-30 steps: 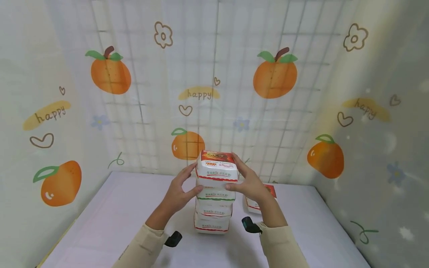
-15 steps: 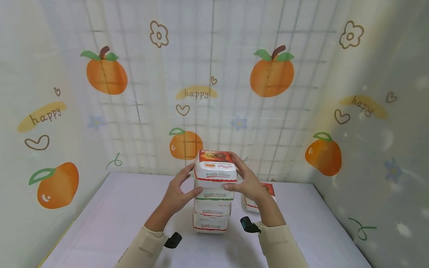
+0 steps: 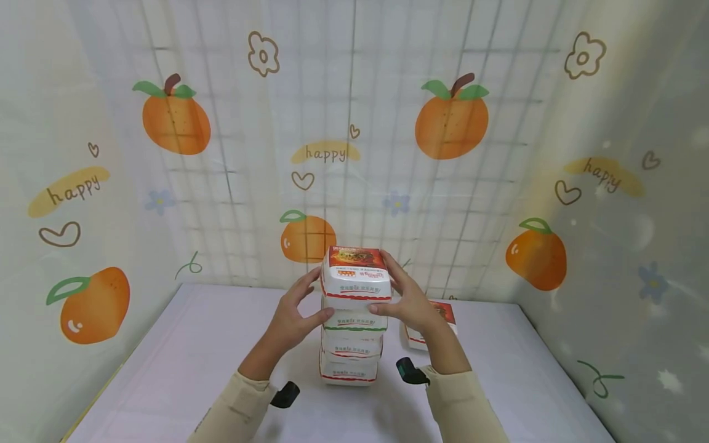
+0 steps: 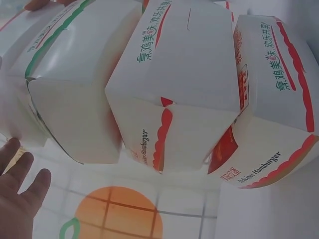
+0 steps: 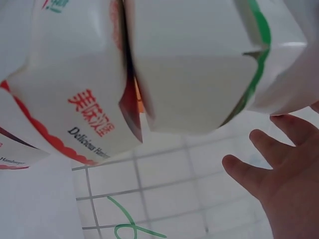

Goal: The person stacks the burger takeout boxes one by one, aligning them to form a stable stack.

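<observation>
Several white paper burger boxes stand in one upright stack on the table. The top burger box (image 3: 357, 286) has a red lid picture and sits over a green-trimmed box (image 3: 357, 321). My left hand (image 3: 293, 311) holds the top box at its left side, thumb in front near its lower edge. On the opposite side my right hand (image 3: 412, 301) holds it likewise, thumb across the front. The left wrist view shows the lower red-trimmed boxes (image 4: 174, 64) and spread fingers (image 4: 37, 191). In the right wrist view, fingers (image 5: 249, 174) reach toward the top box's side.
Another burger box (image 3: 418, 338) sits alone right of the stack, partly behind the right forearm. A pale cloth covers the table (image 3: 221, 332). Behind it hangs a curtain (image 3: 382, 203) printed with oranges, over a wire grid.
</observation>
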The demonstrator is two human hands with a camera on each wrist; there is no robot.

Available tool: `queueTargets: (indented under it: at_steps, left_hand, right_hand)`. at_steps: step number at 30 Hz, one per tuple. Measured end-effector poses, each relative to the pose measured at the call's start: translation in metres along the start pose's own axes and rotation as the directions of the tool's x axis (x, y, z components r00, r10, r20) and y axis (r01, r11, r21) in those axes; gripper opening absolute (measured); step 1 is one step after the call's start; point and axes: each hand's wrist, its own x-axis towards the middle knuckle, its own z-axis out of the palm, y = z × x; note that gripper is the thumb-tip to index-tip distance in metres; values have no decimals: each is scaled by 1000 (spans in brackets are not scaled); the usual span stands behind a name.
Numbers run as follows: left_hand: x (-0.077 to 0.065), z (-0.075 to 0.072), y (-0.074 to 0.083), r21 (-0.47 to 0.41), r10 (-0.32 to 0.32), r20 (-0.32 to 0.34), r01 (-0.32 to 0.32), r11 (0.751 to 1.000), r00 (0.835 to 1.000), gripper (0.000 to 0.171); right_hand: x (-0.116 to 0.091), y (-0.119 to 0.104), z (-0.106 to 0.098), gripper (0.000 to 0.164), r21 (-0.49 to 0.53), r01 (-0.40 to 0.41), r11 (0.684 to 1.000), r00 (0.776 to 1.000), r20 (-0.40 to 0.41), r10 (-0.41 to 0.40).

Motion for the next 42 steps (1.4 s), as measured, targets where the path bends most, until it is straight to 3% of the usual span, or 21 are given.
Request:
queueTargets:
  at_steps: [3, 11, 30, 42]
  left_hand:
    - [1, 2, -14, 1, 12, -10, -12, 1000, 1000, 78]
    - [0, 4, -21, -5, 30, -6, -30, 1000, 1000, 76]
    - [-2, 4, -19, -10, 26, -9, -27, 1000, 1000, 77]
    - [2, 5, -14, -28, 26, -13, -26, 999, 1000, 75]
  right_hand:
    - [1, 1, 0, 108, 6, -2, 1000, 1000, 5, 2]
    - [-1, 3, -1, 108, 29, -14, 999, 1000, 5, 14]
    - [-5, 3, 1, 113, 51, -9, 999, 1000, 22, 8]
    - [-6, 4, -1, 108, 9, 87, 996, 995, -38, -87]
